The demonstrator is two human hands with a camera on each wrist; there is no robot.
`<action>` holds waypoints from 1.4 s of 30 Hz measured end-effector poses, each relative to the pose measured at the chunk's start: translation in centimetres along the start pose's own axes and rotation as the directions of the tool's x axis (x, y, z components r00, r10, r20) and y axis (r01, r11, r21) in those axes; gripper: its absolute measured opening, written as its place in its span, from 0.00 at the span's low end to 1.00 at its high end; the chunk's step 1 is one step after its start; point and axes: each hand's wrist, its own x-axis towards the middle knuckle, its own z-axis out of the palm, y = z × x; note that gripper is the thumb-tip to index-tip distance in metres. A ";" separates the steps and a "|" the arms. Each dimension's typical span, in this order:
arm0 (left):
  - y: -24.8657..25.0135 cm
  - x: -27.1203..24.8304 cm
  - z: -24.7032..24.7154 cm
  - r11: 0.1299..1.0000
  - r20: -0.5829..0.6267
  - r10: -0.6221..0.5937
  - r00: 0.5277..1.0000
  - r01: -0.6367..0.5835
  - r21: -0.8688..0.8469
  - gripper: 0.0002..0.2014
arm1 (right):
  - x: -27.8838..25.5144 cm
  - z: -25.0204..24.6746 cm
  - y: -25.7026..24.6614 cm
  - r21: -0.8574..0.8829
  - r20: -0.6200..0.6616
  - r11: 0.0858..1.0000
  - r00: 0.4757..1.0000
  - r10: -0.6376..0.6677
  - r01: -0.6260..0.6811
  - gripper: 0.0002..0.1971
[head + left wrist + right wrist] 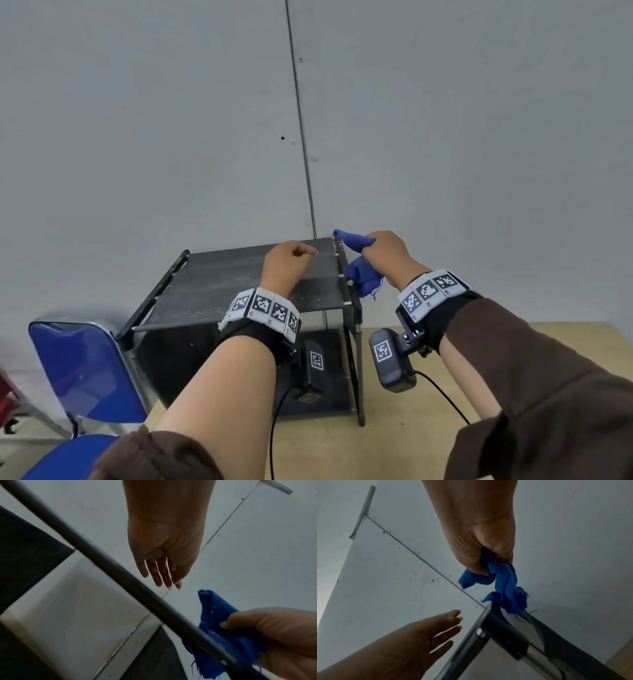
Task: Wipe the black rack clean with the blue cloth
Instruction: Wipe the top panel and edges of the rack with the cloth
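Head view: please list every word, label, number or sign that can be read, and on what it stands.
No readable words or numbers.
Wrist bands: black-and-white square code patterns; tiny marks under them, too small to read.
Wrist cameras: one code square each, no letters.

A pale grey panelled wall point(445, 120) fills the far side of the scene. A thin dark vertical seam point(301, 120) runs down between two panels, with small screws and one dark hole dotted close beside it. In the right wrist view a strip of grey metal trim point(362, 512) stands on the wall, upper left. A light wooden table point(428, 442) stands against the wall on the right. At near left a blue folding chair point(85, 370) with a metal frame stands beside the table, on a pale floor point(20, 448). The light is even and soft.
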 end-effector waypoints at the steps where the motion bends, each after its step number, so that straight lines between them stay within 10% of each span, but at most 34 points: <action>1: -0.7 -0.2 -0.1 1.000 0.017 0.003 1.000 -0.004 0.023 0.07 | 0.2 0.5 0.2 -0.041 -0.007 0.999 1.000 -0.009 0.009 0.14; 8: -2.4 -1.0 0.1 0.994 0.226 -0.005 0.974 -0.020 0.109 0.10 | 0.0 2.1 0.9 -0.074 -0.069 0.997 0.998 -0.012 0.007 0.07; 28: 1.2 -1.9 4.8 0.992 0.341 -0.007 0.940 -0.038 0.122 0.07 | -0.1 -2.7 2.3 0.130 -0.199 0.987 0.973 0.117 -0.092 0.14; 42: 2.1 0.9 6.2 0.970 0.220 0.086 0.972 -0.131 0.203 0.17 | 3.4 -5.0 2.7 -0.076 -0.263 0.991 0.956 -0.126 0.109 0.16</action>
